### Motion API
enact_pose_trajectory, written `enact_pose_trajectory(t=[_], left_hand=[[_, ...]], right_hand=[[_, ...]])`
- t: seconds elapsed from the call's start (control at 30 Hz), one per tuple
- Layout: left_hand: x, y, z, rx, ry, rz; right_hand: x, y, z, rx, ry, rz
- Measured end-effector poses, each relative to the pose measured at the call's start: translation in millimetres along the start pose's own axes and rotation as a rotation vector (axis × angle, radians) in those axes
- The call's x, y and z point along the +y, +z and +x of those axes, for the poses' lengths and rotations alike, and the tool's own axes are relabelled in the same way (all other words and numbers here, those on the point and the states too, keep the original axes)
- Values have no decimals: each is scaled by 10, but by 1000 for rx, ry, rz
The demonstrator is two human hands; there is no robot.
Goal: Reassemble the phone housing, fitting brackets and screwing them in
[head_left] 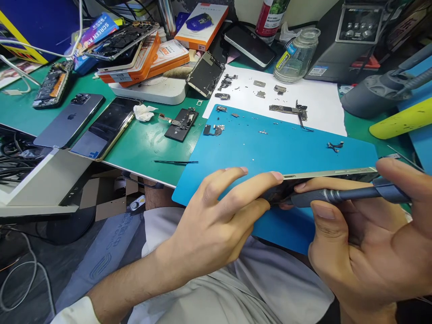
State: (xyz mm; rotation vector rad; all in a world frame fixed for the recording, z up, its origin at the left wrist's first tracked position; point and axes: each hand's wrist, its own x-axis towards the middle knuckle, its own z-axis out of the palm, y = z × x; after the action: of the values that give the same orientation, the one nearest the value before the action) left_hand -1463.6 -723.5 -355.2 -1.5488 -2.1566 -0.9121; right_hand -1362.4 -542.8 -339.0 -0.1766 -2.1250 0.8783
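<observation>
My left hand (219,216) grips the left end of a phone frame (330,173), which is tilted nearly edge-on above the blue mat (222,148). Its thumb is partly hidden beneath the frame. Between the thumb and fingers of my right hand (364,252) lies a dark grey screwdriver (351,194), its tip pointing left under the frame. A finger of the same hand also rests along the frame's lower side. The frame's inner face is mostly hidden. A small flex cable (335,146) and tiny screws lie on the mat beyond.
White paper (246,96) carries a logic board (286,109) and metal shields. A battery (181,125), black tweezers (175,161) and two phones, one a blue phone (72,119), lie left. Behind stand a glass jar (297,56) and stacked orange boxes (172,56).
</observation>
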Motion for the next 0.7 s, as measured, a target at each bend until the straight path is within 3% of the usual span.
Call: enact_pose_trajectory(t=[0.13,0.7], left_hand=[[-3,4,-7,-2,-1,-5],[-8,2,-11,-2,-2,-30]], right_hand=[[37,-10,86,95,-60,42],[-6,-8,106,63,-114,-205]])
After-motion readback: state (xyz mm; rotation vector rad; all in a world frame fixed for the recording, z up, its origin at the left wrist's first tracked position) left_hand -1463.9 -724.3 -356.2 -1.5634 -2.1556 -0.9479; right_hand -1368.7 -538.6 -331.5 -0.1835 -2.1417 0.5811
